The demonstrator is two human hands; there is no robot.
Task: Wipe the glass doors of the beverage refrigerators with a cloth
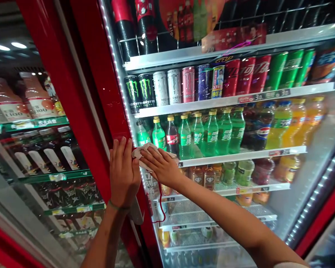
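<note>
My left hand point(123, 172) lies flat, fingers together and stretched upward, against the red frame point(100, 123) of a drinks fridge door. My right hand point(159, 164) presses a white cloth point(141, 152) against the glass door point(318, 156) just right of the frame, fingers spread flat over it. A thin red cord point(162, 208) hangs down below the cloth. Behind the glass stand green soda bottles point(209, 136) and energy drink cans point(162, 89) on white shelves.
A second fridge point(36, 149) with green-edged shelves of bottles stands to the left. Red cola cans point(245, 74), green cans point(284, 69) and orange bottles point(304, 121) fill the right-hand shelves. The lower wire shelves point(212, 216) hold few items.
</note>
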